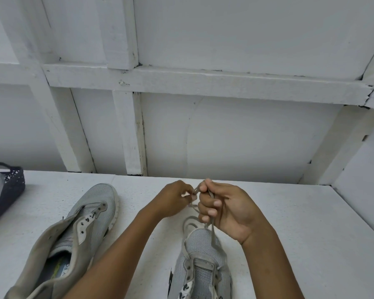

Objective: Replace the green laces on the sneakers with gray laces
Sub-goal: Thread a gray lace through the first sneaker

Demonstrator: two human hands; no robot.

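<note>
A: Gray lace (212, 232), location?
B: Threaded through the front eyelets of the sneaker (201, 249) on the white table (311, 234), rising to both hands.
A: Grip?
B: Right hand (229, 210) clasps the strands; left hand (174, 199) pinches an end.

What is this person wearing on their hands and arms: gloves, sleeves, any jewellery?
Nothing at all: the left hand and right hand are bare, with no gloves, rings, watch or bracelet, and no sleeve shows anywhere up to the frame's edge.
</note>
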